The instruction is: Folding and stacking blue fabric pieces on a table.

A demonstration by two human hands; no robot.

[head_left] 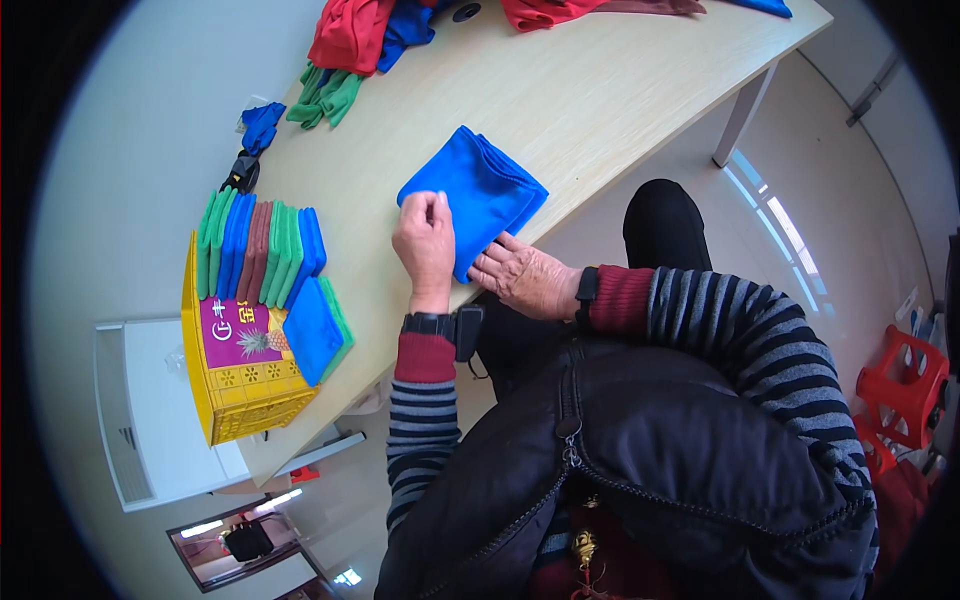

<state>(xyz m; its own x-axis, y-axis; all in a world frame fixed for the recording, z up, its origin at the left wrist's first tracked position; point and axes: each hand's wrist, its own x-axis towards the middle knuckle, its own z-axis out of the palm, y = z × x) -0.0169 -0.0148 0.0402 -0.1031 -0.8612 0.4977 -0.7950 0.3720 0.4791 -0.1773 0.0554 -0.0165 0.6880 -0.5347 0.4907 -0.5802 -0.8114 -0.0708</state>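
At far left I see a yellow crate [245,385] standing at the counter [620,90] edge. It holds folded cloths filed upright in a row [262,252], green, blue and brown. One more blue cloth on a green one [315,330] leans against the row at the near end.

Beyond the crate, a loose blue cloth [262,125] and a green one [325,97] lie on the counter. A red and blue heap [365,30] sits at the far edge.

My left hand [425,245] rests on the near left part of the folded blue cloth [475,190]. The fingertips are drawn together and press on the fabric; the grip is half curled, pinching at the cloth surface. I cannot tell whether it lifts any layer.

The folded blue cloth lies flat on the counter near its front edge, in front of me, well apart from the crate.

My right hand [525,278] lies at the cloth's near right corner, fingers extended and flat, touching its edge. This grip is released, not closed on anything.

At far right, a red stool [900,385] stands on the floor.
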